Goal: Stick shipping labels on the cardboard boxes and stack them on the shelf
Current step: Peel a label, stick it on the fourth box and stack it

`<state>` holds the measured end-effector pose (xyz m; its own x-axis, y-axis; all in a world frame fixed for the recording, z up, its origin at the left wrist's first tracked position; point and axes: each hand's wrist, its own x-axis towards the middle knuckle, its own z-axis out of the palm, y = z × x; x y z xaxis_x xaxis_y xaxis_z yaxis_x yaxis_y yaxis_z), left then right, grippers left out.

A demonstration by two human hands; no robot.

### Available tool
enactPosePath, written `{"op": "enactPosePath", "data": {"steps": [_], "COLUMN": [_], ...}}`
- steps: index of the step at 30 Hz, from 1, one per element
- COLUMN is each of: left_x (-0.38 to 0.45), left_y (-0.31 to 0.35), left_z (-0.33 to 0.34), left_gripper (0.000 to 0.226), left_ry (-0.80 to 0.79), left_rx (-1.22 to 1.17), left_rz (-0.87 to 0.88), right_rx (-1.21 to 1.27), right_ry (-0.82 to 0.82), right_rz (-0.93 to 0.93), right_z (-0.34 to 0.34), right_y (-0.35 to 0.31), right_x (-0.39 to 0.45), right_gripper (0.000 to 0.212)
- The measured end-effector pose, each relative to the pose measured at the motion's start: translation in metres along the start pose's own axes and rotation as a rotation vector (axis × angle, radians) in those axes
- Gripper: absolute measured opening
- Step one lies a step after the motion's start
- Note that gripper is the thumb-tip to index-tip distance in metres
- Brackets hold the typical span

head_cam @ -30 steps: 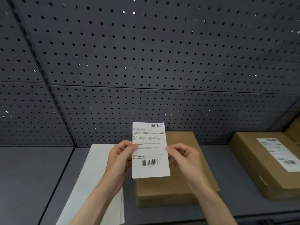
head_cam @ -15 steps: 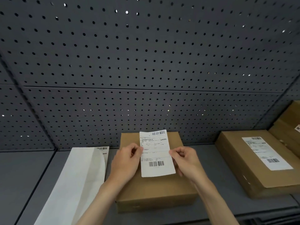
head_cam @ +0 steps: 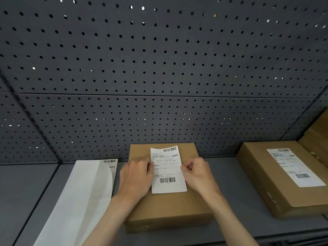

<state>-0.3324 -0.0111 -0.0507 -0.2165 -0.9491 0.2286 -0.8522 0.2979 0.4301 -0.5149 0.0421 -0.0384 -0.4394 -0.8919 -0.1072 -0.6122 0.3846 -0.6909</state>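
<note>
White shipping label hovers low over the plain cardboard box on the shelf, and I've got it pinched at both edges: left hand on one side, right hand on the other. I'd square it up, touch one edge down first, then smooth outward against bubbles. Backing sheets lie left; labelled box sits right.
</note>
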Motion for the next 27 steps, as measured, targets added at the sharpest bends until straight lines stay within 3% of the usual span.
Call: {"op": "enactPosePath", "data": {"steps": [10,21,24,27], "left_x": [0.006,0.007,0.013,0.021], "left_y": [-0.004,0.003,-0.004,-0.017], "left_z": [0.004,-0.004,-0.006,-0.005], "left_gripper": [0.026,0.031,0.032,0.020], "left_ry": [-0.053,-0.084,-0.088,-0.032], "left_rx": [0.118,0.200,0.167,0.161], "left_rz": [0.120,0.082,0.158,0.440], "right_rx": [-0.167,-0.244,-0.366,-0.528], "right_ry": [0.033,0.119,0.212,0.145], "right_rz": [-0.012,-0.053,-0.239,-0.682], "right_z": [0.003,0.005,-0.004,-0.007], "right_y": [-0.007,-0.003,-0.002,0.003], "right_x": [-0.003,-0.004,0.001,0.011], "right_gripper": [0.022,0.028,0.021,0.032]}}
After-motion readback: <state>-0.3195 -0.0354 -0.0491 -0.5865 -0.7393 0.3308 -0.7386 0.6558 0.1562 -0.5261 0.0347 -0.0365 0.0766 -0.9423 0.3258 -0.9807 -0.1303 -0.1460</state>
